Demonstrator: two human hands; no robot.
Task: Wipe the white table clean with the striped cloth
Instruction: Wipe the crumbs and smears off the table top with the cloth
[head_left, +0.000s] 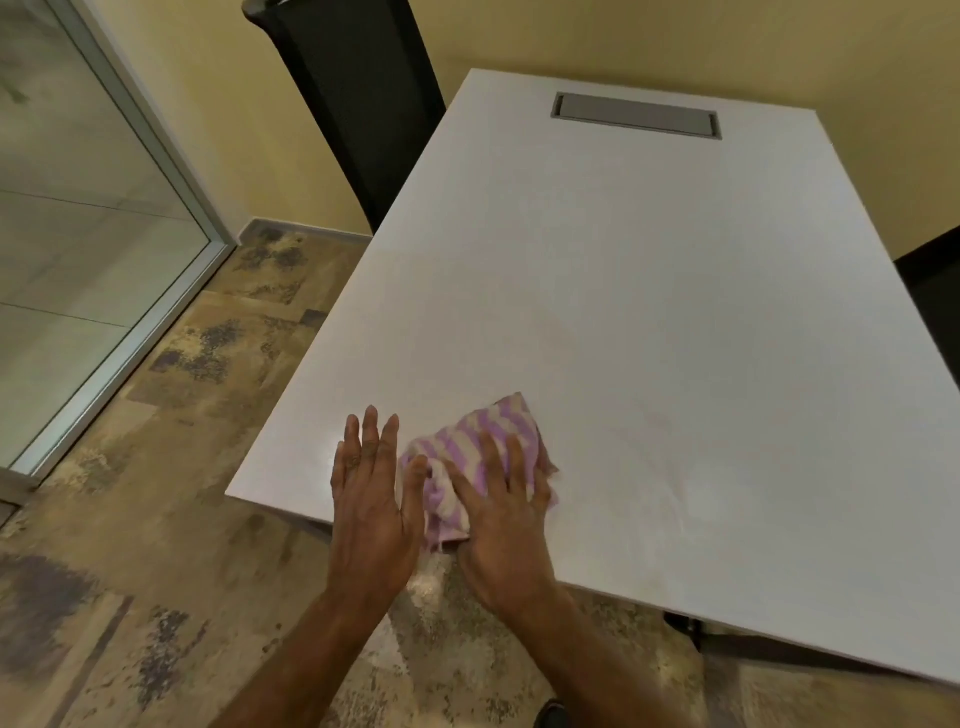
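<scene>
Right hand (506, 512) presses striped cloth (467, 462) on white table (649, 312)

Our hands at the near edge of the white table (623, 312)
At six o'clock our right hand (506, 525) presses flat on the striped cloth (462, 447); our left hand (371, 499) lies flat at its nine o'clock side

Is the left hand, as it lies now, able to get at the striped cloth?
Probably yes. The left hand lies flat on the white table, its thumb at the left edge of the striped cloth. The right hand presses only the cloth's near right part, so that edge is free.
</scene>
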